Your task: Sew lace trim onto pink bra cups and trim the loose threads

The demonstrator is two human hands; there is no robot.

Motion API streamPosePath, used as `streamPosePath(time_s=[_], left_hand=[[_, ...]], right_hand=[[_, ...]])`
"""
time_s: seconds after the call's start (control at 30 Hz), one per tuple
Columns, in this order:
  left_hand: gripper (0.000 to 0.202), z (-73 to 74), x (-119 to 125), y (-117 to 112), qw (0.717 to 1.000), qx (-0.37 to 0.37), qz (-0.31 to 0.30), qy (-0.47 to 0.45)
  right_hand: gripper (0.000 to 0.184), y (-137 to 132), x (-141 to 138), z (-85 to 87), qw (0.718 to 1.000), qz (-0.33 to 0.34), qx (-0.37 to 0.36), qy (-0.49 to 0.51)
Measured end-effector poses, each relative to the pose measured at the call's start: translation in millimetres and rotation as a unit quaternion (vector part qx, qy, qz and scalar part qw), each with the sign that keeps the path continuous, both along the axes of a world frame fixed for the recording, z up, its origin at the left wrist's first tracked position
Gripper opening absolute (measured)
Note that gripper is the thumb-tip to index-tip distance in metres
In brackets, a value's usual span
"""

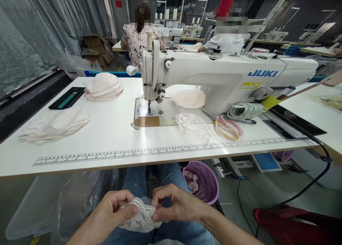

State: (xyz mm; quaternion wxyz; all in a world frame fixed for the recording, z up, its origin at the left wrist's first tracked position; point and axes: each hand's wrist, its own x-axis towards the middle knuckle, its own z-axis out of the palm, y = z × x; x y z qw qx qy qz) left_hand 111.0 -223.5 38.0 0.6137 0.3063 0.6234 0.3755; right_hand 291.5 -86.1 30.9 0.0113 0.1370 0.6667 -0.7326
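Observation:
Over my lap I hold a small white lace piece (144,211) with an openwork scalloped edge. My left hand (120,209) pinches its left side between thumb and fingers. On the right side, my right hand (171,204) grips the lace edge the same way. Beyond the table edge stands a white sewing machine (227,68), its presser foot (149,107) over the needle plate. Another lace piece (193,125) lies on the table right of the needle plate, and a pale oval fabric piece (189,98) rests under the machine arm.
Two stacks of white pieces, a lace stack (57,125) and a rounder stack (104,86), sit at left beside a black phone-like object (66,98). Scissors (227,129) and a coiled cord (244,111) lie right. A purple basket (213,188) stands below. Two people work beyond.

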Motion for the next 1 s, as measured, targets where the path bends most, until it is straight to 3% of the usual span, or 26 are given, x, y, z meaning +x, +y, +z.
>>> streamPosePath(time_s=[0.23,0.67,1.0], left_hand=[[0.039,11.5,4,5,0.998,-0.035,0.021,-0.044],[0.039,19.1,2,12,0.996,-0.082,0.027,-0.011],[0.039,13.7,4,15,0.997,-0.059,0.044,-0.023]], right_hand=[[0.036,7,8,-4.1,0.997,0.035,0.049,0.055],[0.039,7,9,-9.4,0.999,-0.02,-0.027,0.001],[0.04,3,2,-16.3,0.994,-0.056,-0.097,-0.01]])
